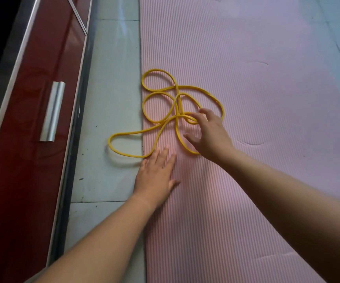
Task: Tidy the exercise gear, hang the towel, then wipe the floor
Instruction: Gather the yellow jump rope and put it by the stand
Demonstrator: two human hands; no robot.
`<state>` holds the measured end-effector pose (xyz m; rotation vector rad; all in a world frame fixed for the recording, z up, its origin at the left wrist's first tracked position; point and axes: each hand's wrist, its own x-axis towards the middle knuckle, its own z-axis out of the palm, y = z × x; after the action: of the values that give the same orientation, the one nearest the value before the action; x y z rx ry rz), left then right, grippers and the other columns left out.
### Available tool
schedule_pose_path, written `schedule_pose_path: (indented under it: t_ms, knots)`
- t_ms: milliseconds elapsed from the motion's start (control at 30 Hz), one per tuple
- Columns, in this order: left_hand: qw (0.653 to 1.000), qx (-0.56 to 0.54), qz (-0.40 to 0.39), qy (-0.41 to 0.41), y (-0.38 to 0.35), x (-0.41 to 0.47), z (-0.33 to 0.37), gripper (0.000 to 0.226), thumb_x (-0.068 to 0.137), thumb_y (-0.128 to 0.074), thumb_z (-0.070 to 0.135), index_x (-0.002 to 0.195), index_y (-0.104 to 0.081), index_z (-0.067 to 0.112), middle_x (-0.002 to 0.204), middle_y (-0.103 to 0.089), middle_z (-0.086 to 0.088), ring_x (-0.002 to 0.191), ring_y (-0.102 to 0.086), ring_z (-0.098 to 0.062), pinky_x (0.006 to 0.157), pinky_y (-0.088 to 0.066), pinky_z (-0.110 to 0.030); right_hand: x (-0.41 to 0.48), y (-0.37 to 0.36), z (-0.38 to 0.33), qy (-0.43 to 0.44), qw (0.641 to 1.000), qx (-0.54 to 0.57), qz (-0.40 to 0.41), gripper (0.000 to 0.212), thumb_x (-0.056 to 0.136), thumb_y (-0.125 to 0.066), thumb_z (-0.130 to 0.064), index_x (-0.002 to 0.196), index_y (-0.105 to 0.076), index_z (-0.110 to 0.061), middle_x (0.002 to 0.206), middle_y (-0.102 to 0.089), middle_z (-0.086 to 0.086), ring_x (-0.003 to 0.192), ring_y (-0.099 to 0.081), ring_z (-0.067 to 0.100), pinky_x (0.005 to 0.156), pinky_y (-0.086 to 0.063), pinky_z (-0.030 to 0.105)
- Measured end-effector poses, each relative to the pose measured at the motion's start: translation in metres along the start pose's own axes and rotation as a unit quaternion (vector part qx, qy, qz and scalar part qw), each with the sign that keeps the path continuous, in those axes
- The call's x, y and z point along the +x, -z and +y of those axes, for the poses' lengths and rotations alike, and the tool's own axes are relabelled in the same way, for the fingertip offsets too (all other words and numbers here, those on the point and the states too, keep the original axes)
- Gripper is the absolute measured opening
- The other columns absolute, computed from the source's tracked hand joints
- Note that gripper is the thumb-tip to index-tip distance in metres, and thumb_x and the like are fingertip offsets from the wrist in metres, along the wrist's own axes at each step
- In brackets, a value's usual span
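Head view: the right hand's fingers point(195, 116) are spread and slightly bent, their tips at the middle of a yellow resistance band point(177, 87), with the thumb held wide apart from them. Nothing looks pinched or lifted, though whether the tips touch the strands cannot be told. That right hand point(210, 135) reaches across from the far side, while the left hand point(157, 172) lies flat with straight fingers, pressing the pink exercise mat point(256, 99) near its left edge and just beside the band's nearest loop, holding nothing. The band sprawls in crossed loops along that edge, and one loop spills off onto the pale floor tiles point(114, 68) next to a red cabinet point(42, 99) with a metal handle point(53, 111). The risk I see is in the crossings: lifting by a single strand could cinch the overlaps into a knot. The loop on the tiles might also drag through the dark specks there, or spring back if stretched. No towel is in view. No brand, label or readable writing appears anywhere.
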<state>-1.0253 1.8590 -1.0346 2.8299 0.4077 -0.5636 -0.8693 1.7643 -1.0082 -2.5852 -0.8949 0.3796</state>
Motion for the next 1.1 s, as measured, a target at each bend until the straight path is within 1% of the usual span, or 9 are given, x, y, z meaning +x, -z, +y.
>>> schedule_pose_path:
  t_ms: [133, 267, 333, 400, 500, 633, 767, 933, 1100]
  knots:
    - [1.000, -0.002, -0.004, 0.000, 0.000, 0.001, 0.000, 0.075, 0.091, -0.040, 0.053, 0.149, -0.002, 0.024, 0.158, 0.008, 0.001, 0.144, 0.007, -0.021, 0.115, -0.011, -0.041, 0.016, -0.008, 0.000, 0.008, 1.000, -0.017, -0.010, 0.059, 0.083, -0.064, -0.040, 0.135, -0.044, -0.020, 0.146, -0.034, 0.008, 0.130, -0.035, 0.031, 0.104, -0.035, 0.043]
    - [1.000, -0.008, -0.011, 0.003, 0.001, 0.001, 0.001, 0.075, 0.091, -0.043, 0.051, 0.149, -0.003, 0.025, 0.158, 0.006, 0.001, 0.144, 0.007, -0.020, 0.115, -0.012, -0.041, 0.025, -0.011, 0.000, -0.014, 0.998, -0.048, -0.023, 0.066, 0.081, -0.063, -0.047, 0.139, -0.039, -0.024, 0.148, -0.031, 0.004, 0.132, -0.032, 0.030, 0.105, -0.034, 0.044]
    - [1.000, -0.009, -0.011, 0.002, 0.001, 0.001, 0.000, 0.076, 0.091, -0.043, 0.051, 0.149, -0.002, 0.025, 0.158, 0.007, 0.001, 0.144, 0.007, -0.020, 0.115, -0.012, -0.041, 0.026, -0.014, 0.000, -0.026, 0.996, -0.077, -0.031, 0.065, 0.081, -0.062, -0.049, 0.138, -0.039, -0.027, 0.148, -0.033, 0.002, 0.132, -0.031, 0.028, 0.102, -0.035, 0.045]
    - [1.000, -0.009, -0.008, 0.003, 0.000, 0.001, 0.000, 0.076, 0.091, -0.042, 0.051, 0.149, -0.001, 0.026, 0.158, 0.009, 0.001, 0.145, 0.007, -0.020, 0.115, -0.012, -0.041, 0.023, -0.017, 0.001, -0.036, 0.995, -0.091, -0.027, 0.059, 0.082, -0.062, -0.046, 0.135, -0.041, -0.031, 0.145, -0.036, -0.002, 0.132, -0.031, 0.025, 0.099, -0.034, 0.045]
    - [1.000, -0.016, -0.005, 0.003, 0.001, 0.002, -0.001, 0.076, 0.091, -0.043, 0.052, 0.149, 0.000, 0.028, 0.158, 0.009, 0.002, 0.145, 0.006, -0.020, 0.114, -0.012, -0.040, 0.019, -0.020, 0.005, -0.052, 0.997, -0.064, -0.014, 0.052, 0.083, -0.062, -0.038, 0.132, -0.045, -0.036, 0.141, -0.039, -0.006, 0.130, -0.034, 0.021, 0.096, -0.034, 0.044]
    - [1.000, -0.016, -0.003, 0.001, 0.000, 0.004, -0.002, 0.076, 0.090, -0.043, 0.053, 0.149, -0.001, 0.029, 0.158, 0.007, 0.002, 0.145, 0.004, -0.020, 0.114, -0.013, -0.039, 0.016, -0.019, 0.010, -0.049, 0.999, -0.015, 0.014, 0.043, 0.082, -0.065, -0.029, 0.124, -0.056, -0.030, 0.129, -0.050, -0.001, 0.120, -0.043, 0.024, 0.090, -0.043, 0.042]
    - [1.000, -0.016, 0.005, 0.001, -0.001, 0.002, -0.001, 0.074, 0.091, -0.043, 0.052, 0.149, -0.004, 0.028, 0.158, 0.005, 0.002, 0.145, 0.002, -0.019, 0.114, -0.013, -0.038, 0.004, -0.016, 0.011, -0.053, 0.998, 0.008, 0.013, 0.030, 0.083, -0.065, -0.022, 0.113, -0.064, -0.024, 0.114, -0.057, 0.002, 0.109, -0.050, 0.026, 0.086, -0.045, 0.040]
    - [1.000, -0.015, 0.010, 0.006, -0.005, -0.011, 0.003, 0.066, 0.094, -0.038, 0.047, 0.148, -0.006, 0.029, 0.158, 0.004, 0.003, 0.145, 0.002, -0.019, 0.116, -0.012, -0.041, -0.010, -0.015, 0.017, -0.051, 0.998, 0.028, 0.007, 0.029, 0.082, -0.065, -0.019, 0.111, -0.066, -0.022, 0.109, -0.059, 0.004, 0.106, -0.053, 0.025, 0.084, -0.045, 0.038]
    - [0.999, -0.033, 0.003, 0.001, -0.004, -0.022, 0.004, 0.065, 0.094, -0.038, 0.046, 0.148, -0.006, 0.030, 0.158, 0.002, 0.005, 0.144, 0.000, -0.019, 0.114, -0.021, -0.040, -0.012, -0.012, 0.022, -0.052, 0.998, 0.037, 0.022, 0.028, 0.080, -0.065, -0.015, 0.108, -0.068, -0.021, 0.108, -0.062, 0.004, 0.103, -0.057, 0.026, 0.082, -0.047, 0.037]
